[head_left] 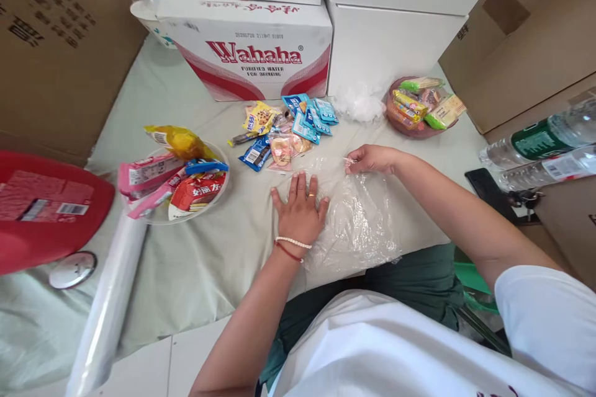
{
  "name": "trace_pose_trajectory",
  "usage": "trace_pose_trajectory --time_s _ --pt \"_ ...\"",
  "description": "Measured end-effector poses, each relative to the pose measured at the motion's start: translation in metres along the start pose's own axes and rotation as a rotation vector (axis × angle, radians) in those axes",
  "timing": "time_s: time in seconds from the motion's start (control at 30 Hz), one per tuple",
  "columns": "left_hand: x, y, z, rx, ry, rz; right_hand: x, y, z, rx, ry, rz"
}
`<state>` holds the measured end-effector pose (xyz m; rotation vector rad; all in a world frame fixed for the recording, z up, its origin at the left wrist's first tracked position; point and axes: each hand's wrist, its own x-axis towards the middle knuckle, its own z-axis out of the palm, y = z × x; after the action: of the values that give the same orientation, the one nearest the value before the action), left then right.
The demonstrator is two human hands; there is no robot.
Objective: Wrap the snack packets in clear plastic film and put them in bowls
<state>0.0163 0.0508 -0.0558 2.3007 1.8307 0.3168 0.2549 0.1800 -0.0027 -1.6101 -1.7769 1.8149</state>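
A clear plastic bag (363, 217) lies flat and crinkled on the cloth-covered table, close to my body. My left hand (298, 214) rests palm down at its left side, fingers spread. With thumb and fingers pinched together, my right hand (370, 160) grips the bag's upper edge. Just beyond the hands is a loose pile of small snack packets: blue sachets (310, 118), a yellow packet (261, 116), a dark blue packet (255, 154) and clear-wrapped biscuits (284, 150).
A clear bowl of snacks (205, 214) stands left, beside a plastic film roll (107, 304) and a red package (46, 211). A pink basket (395, 121) holds more snacks. A Wahaha carton (256, 56) stands behind. Bottles (535, 142) and a phone (488, 192) lie right.
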Motion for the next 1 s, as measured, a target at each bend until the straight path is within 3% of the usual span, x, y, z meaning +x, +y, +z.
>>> trace_pose_trajectory --time_s 0.2,0.53,0.6,0.7,0.77,0.83,0.9,0.97,1.0 --pt "-0.001 0.001 0.000 0.001 0.005 0.007 -0.005 0.000 -0.029 0.181 -0.133 0.077" --pt "-0.001 -0.001 0.003 -0.004 0.030 0.018 -0.014 0.012 -0.056 0.193 -0.043 0.083" --pt "-0.001 -0.001 0.004 0.001 0.030 0.013 -0.019 0.016 -0.067 0.144 0.049 0.091" --pt "0.000 -0.001 0.004 0.007 0.037 0.000 -0.031 0.021 -0.074 -0.078 0.445 0.059" --pt "0.001 -0.001 0.005 0.010 0.045 -0.004 -0.042 0.025 -0.061 -0.307 0.747 -0.075" --pt "0.001 -0.001 0.006 0.011 0.049 -0.007 -0.054 0.031 -0.032 -0.541 0.857 -0.298" --pt "0.002 0.000 0.006 0.011 0.047 -0.012 -0.065 0.043 0.005 -0.734 0.711 -0.519" --pt "0.002 0.000 0.005 0.010 0.041 -0.014 -0.074 0.062 0.035 -0.883 0.499 -0.590" --pt "0.002 0.000 0.004 0.008 0.037 -0.016 -0.077 0.073 0.045 -0.931 0.452 -0.573"
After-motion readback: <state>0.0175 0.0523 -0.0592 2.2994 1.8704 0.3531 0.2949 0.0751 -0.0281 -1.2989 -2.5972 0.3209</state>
